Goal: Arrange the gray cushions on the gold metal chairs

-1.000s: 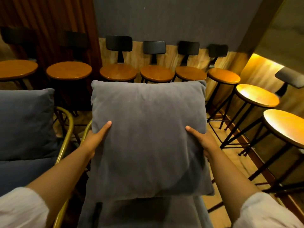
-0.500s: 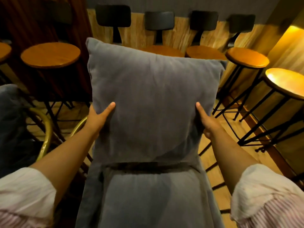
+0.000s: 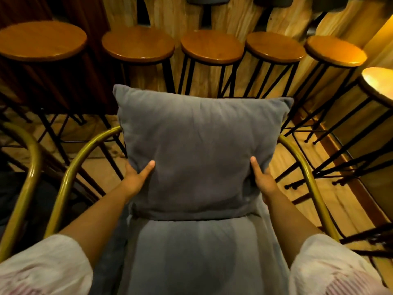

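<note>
Between your left hand [image 3: 136,177] and right hand [image 3: 262,179], the gray cushion [image 3: 200,154] stands upright on the gold chair [image 3: 85,150], each hand gripping one side edge.

Two gray cushions show: one square back cushion [image 3: 200,154] standing upright, and one seat cushion [image 3: 200,258] lying directly below it, the two touching along a seam. Two gold metal chairs appear: the one [image 3: 85,154] framing the back cushion on both sides, and a second [image 3: 27,173] to its left, only partly in view. Beyond the back cushion stand six round wooden bar stools, from the leftmost [image 3: 40,40] to the brightly lit one [image 3: 378,83] at far right. Two hands hold the back cushion: the left hand [image 3: 136,177] and the right hand [image 3: 262,178].
</note>
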The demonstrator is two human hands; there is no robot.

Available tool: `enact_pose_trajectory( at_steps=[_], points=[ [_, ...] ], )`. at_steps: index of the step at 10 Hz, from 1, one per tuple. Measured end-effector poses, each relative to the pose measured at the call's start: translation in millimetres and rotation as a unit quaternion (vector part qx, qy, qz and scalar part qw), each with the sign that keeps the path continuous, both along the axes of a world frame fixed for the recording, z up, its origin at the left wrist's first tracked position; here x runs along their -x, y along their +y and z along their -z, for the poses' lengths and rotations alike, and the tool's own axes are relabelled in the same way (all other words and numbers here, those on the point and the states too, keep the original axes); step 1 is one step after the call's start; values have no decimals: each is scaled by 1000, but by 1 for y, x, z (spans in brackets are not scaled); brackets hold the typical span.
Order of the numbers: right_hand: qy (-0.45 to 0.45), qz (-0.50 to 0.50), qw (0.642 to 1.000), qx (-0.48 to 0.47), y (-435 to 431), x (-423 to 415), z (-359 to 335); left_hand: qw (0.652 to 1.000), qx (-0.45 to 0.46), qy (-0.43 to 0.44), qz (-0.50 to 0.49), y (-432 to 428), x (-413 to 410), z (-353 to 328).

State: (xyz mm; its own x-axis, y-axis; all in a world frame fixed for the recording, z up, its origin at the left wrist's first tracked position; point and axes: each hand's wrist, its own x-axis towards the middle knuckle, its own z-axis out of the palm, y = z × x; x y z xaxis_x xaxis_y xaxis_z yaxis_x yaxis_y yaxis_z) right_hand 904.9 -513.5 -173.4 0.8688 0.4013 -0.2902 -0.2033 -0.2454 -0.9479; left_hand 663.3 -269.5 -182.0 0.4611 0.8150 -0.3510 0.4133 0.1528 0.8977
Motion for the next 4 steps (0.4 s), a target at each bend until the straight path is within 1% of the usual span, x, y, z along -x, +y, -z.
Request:
enact_pose_trajectory(
  at_steps=[1,2,3,4],
  points=[
    [16,14,999,25,0,3,1,1000,10,26,-12,-5,-3,-3],
    [13,2,997,73,-3,12,-10,1000,4,25,-18,-14,-2,-14],
    [-6,-21,995,93,-13,24,-28,1000,5,2,16,-26,8,-32],
    [-29,-48,994,98,-22,46,-59,997,17,0,69,-45,19,-60]
  ],
)
